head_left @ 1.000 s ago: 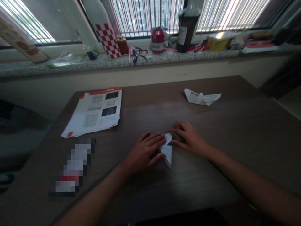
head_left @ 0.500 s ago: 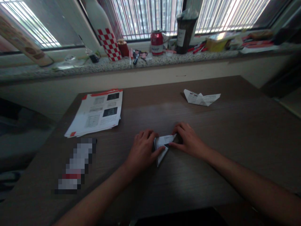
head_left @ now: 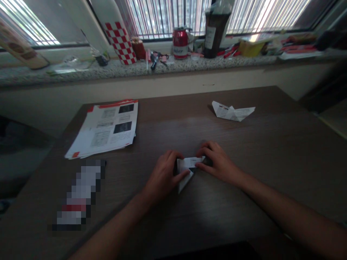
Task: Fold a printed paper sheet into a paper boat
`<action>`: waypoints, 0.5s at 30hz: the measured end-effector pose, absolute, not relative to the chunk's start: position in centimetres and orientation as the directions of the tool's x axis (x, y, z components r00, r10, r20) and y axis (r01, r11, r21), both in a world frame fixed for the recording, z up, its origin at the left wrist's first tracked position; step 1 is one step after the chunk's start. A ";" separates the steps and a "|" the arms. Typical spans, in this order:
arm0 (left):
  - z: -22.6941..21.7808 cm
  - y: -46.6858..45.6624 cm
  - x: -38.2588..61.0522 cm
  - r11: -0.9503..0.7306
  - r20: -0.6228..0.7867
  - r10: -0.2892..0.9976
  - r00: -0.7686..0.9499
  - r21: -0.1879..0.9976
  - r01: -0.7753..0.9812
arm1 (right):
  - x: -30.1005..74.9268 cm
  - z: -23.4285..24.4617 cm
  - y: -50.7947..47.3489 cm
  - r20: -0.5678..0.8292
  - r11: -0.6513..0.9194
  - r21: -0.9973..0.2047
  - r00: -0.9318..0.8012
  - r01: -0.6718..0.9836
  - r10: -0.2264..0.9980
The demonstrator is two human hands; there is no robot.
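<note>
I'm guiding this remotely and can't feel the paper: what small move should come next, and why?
Probably a gentle press along the right end of the folded paper by the right hand, with the left hand steadying it: the left hand's thumb lies over the paper, and the right hand's thumb and fingers are at that end.

bare forearms [head_left: 282,200] narrow toward the wrists [head_left: 145,195]; left hand [head_left: 164,173] and right hand [head_left: 217,159] are bare.

Folded paper [head_left: 186,163] partly hidden by the left hand [head_left: 165,174]
</note>
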State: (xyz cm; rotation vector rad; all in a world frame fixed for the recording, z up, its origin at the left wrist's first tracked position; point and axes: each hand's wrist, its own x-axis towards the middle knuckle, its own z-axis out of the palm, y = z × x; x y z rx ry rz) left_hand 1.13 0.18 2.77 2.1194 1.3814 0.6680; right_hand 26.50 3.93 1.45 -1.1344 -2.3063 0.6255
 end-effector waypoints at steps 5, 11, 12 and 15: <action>2.9 -0.1 1.1 -0.301 0.174 0.940 0.294 0.831 0.468 | 26.4 2.0 3.6 0.137 0.401 -0.773 -0.488 0.491 0.862; 2.9 -0.4 1.1 -0.121 0.067 0.977 0.204 0.956 0.265 | 26.3 2.3 2.9 0.070 0.242 -0.899 -0.424 0.366 0.903; 3.0 -0.4 1.1 -0.101 0.050 0.979 0.197 0.961 0.257 | 26.3 2.3 2.8 0.064 0.230 -0.907 -0.424 0.353 0.903; 3.1 -0.4 1.2 -0.076 0.036 0.985 0.169 0.969 0.237 | 26.2 2.3 2.7 0.032 0.187 -0.932 -0.442 0.311 0.896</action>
